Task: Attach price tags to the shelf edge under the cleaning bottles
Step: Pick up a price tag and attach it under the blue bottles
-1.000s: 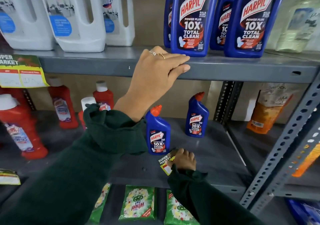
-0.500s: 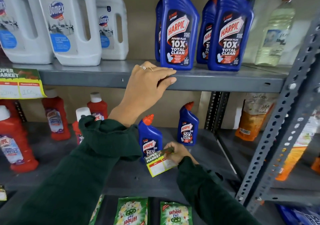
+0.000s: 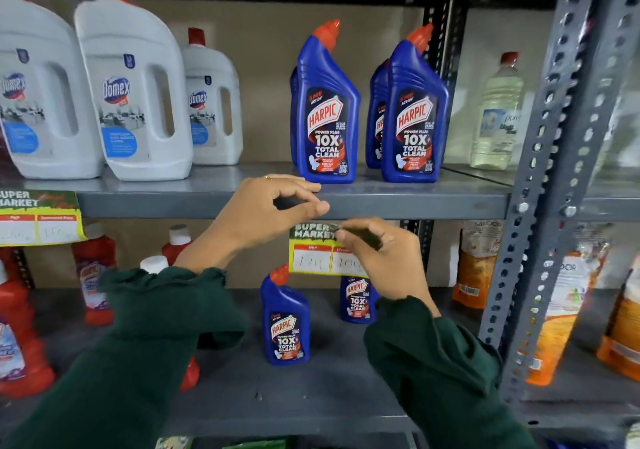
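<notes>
A yellow and green price tag [image 3: 313,253] hangs just under the grey shelf edge [image 3: 408,204], below the tall blue Harpic bottles [image 3: 327,109]. My right hand [image 3: 384,261] pinches the tag's top right corner. My left hand [image 3: 263,213] hovers at the shelf edge to the left of the tag, thumb and forefinger curled close together with nothing visible between them. Another price tag [image 3: 40,218] is stuck on the same shelf edge at the far left, under the white Domex jugs [image 3: 133,88].
Small blue Harpic bottles [image 3: 285,317] and red bottles [image 3: 91,275] stand on the lower shelf. A perforated grey upright [image 3: 550,158] rises at the right, with orange pouches [image 3: 479,265] and a clear bottle [image 3: 498,113] beyond it.
My right hand has lifted the tag from the lower shelf up to the shelf edge. My left hand came off the edge and curled into a pinch. The view tilted upward.
</notes>
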A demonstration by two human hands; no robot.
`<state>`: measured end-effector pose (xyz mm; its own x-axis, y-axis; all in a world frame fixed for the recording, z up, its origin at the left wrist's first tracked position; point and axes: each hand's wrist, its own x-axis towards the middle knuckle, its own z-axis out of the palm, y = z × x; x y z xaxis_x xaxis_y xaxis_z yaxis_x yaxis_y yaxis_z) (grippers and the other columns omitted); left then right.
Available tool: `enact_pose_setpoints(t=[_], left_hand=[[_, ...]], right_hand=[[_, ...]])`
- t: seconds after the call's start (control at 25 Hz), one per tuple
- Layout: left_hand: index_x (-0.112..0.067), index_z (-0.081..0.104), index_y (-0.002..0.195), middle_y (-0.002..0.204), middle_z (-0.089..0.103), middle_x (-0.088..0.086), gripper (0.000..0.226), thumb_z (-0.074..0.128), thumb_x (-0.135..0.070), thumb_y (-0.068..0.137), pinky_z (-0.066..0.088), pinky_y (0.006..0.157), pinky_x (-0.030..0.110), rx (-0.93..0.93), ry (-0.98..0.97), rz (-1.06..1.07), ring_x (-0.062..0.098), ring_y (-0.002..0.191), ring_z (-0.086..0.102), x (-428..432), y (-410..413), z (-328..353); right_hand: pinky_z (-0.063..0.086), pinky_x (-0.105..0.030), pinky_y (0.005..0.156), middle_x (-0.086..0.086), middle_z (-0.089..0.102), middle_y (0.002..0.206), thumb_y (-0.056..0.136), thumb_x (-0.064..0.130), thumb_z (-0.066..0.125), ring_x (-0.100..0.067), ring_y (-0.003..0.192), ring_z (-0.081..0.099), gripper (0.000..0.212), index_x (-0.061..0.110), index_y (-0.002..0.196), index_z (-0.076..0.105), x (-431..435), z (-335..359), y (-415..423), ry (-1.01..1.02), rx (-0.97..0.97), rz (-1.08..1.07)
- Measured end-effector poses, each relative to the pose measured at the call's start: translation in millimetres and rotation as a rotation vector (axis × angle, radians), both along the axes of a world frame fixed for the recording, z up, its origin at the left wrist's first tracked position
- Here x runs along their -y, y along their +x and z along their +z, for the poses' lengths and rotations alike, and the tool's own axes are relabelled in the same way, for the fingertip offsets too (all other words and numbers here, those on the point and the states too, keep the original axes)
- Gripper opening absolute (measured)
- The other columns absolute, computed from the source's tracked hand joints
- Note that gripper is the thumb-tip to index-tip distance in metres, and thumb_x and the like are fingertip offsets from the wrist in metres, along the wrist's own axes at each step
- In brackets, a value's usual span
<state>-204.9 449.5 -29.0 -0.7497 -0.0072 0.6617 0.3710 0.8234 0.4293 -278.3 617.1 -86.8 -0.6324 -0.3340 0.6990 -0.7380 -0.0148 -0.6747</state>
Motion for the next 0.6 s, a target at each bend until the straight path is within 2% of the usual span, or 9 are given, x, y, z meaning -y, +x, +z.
enact_pose_setpoints(t=[0.12,0.24,0.32,0.4,0.44,0.52,0.6], left_hand=[[-0.035,0.070,0.080,0.109,0.064,-0.011,0.009,0.066,-0.038,0.073,0.041,0.089,0.017,0.019,0.015,0.018,-0.001,0.107,0.052,-3.9,-2.1,-0.8],[-0.024,0.072,0.085,0.112,0.064,-0.010,0.008,0.066,-0.023,0.080,0.035,0.080,0.001,-0.028,0.053,0.089,-0.005,0.101,0.053,-9.7,-4.1,-6.2],[-0.020,0.073,0.086,0.113,0.066,-0.006,0.009,0.067,-0.023,0.079,0.032,0.077,-0.002,-0.077,0.049,0.158,-0.003,0.100,0.053,-15.8,-7.6,-10.5],[-0.020,0.073,0.081,0.110,0.068,-0.001,0.007,0.071,-0.024,0.076,0.036,0.080,0.004,-0.121,0.013,0.203,-0.002,0.096,0.054,-22.0,-11.5,-13.6],[-0.019,0.073,0.077,0.108,0.070,0.001,0.006,0.072,-0.025,0.073,0.042,0.083,0.012,-0.146,-0.004,0.222,-0.002,0.093,0.055,-24.4,-13.3,-14.9],[-0.019,0.072,0.069,0.102,0.072,0.003,0.008,0.075,-0.026,0.070,0.049,0.086,0.032,-0.192,-0.013,0.258,0.002,0.089,0.058,-27.6,-16.6,-16.5],[-0.018,0.072,0.068,0.098,0.073,0.002,0.009,0.076,-0.026,0.069,0.050,0.085,0.037,-0.227,-0.008,0.278,0.003,0.086,0.059,-29.5,-18.2,-16.8]], right_hand=[[0.052,-0.015,0.068,0.023,0.064,0.076,0.082,0.019,0.067,0.009,0.073,0.061,0.008,0.020,0.089,0.070,-3.2,13.1,-1.7,0.000,-0.082,-0.111],[0.050,-0.029,0.068,0.004,0.070,0.079,0.085,0.026,0.060,-0.009,0.074,0.060,0.014,0.016,0.087,0.070,-3.5,18.2,-7.5,0.120,-0.406,-0.304],[0.045,-0.032,0.072,-0.006,0.067,0.084,0.085,0.033,0.052,-0.020,0.083,0.054,0.026,0.013,0.085,0.069,-6.1,18.9,-16.2,0.195,-0.587,-0.442],[0.042,-0.029,0.081,-0.011,0.062,0.097,0.084,0.031,0.054,-0.020,0.096,0.050,0.027,0.009,0.084,0.069,-10.9,20.8,-22.9,0.227,-0.569,-0.426],[0.042,-0.028,0.082,-0.012,0.061,0.102,0.083,0.026,0.059,-0.019,0.100,0.051,0.021,0.007,0.084,0.070,-13.0,22.0,-24.0,0.244,-0.534,-0.396],[0.044,-0.027,0.077,-0.012,0.061,0.106,0.079,0.016,0.068,-0.021,0.095,0.058,0.011,0.005,0.082,0.070,-15.1,23.4,-24.4,0.253,-0.487,-0.372],[0.045,-0.027,0.073,-0.010,0.061,0.104,0.077,0.014,0.071,-0.021,0.087,0.061,0.008,0.006,0.079,0.071,-13.6,24.7,-23.3,0.232,-0.453,-0.381]])
